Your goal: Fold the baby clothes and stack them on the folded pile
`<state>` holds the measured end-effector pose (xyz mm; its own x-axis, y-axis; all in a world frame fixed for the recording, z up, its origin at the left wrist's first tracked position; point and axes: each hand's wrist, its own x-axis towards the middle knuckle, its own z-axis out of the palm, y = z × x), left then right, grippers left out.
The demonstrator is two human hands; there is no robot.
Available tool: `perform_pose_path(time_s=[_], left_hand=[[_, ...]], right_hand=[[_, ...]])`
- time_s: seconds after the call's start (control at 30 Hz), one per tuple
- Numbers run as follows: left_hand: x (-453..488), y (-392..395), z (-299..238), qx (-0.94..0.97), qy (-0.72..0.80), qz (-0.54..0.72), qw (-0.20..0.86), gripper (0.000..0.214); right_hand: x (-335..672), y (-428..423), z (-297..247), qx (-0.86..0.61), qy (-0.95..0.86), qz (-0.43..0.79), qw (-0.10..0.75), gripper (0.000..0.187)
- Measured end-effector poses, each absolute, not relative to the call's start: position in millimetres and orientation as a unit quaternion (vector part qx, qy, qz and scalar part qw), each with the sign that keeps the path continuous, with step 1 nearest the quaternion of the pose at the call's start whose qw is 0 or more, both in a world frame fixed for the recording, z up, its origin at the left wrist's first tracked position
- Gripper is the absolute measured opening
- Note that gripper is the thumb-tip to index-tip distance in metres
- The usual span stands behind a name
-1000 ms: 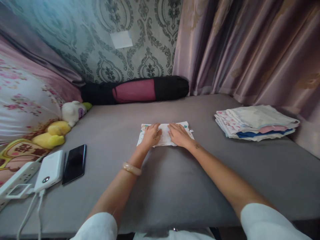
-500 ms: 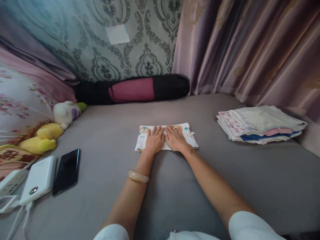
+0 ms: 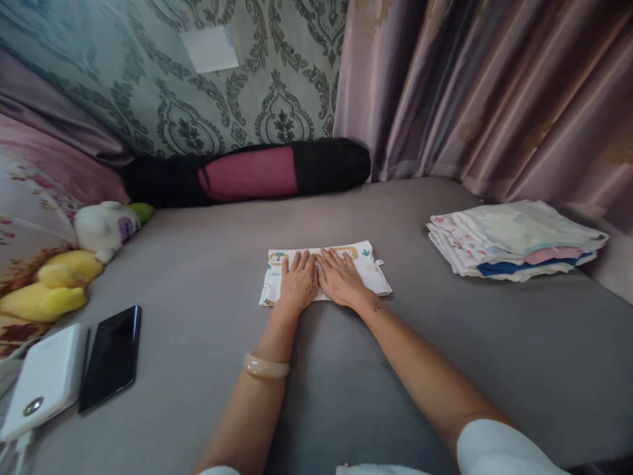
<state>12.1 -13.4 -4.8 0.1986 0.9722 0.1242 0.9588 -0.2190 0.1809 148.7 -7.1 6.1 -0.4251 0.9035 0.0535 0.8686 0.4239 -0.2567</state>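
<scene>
A white folded cloth (image 3: 373, 278) with a printed pattern of orange and green figures lies flat on the grey bed sheet (image 3: 198, 264). My left hand (image 3: 299, 280) rests palm down on its left-middle part, fingers stretched out. Beside it, my right hand (image 3: 341, 274) also presses flat on the cloth, fingers extended and pointing away from me. The two hands nearly touch at the fingertips, and they cover the middle of the cloth. A small tag sticks out at the cloth's right edge. A pale bangle (image 3: 266, 366) circles my left wrist.
A stack of folded cloths (image 3: 519, 241) lies to the right. On the left are a black phone (image 3: 111, 356), a white power bank (image 3: 47, 376) with cables, and plush toys (image 3: 62, 280). A long black and maroon bag (image 3: 252, 173) lies along the wall, next to a curtain (image 3: 420, 86).
The camera view has turned a little to the right, so the things on the left sit nearer the frame's edge. Both hands stay flat on the cloth with hardly any shift.
</scene>
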Motion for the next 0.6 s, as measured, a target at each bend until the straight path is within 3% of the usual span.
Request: perform_pose_path(time_s=[0.6], left_hand=[[1,-11,-7,0.733,0.672,0.101,0.021,0.055]], right_hand=[[166,-3,4,-0.582,-0.805,0.07,0.09,0.058]])
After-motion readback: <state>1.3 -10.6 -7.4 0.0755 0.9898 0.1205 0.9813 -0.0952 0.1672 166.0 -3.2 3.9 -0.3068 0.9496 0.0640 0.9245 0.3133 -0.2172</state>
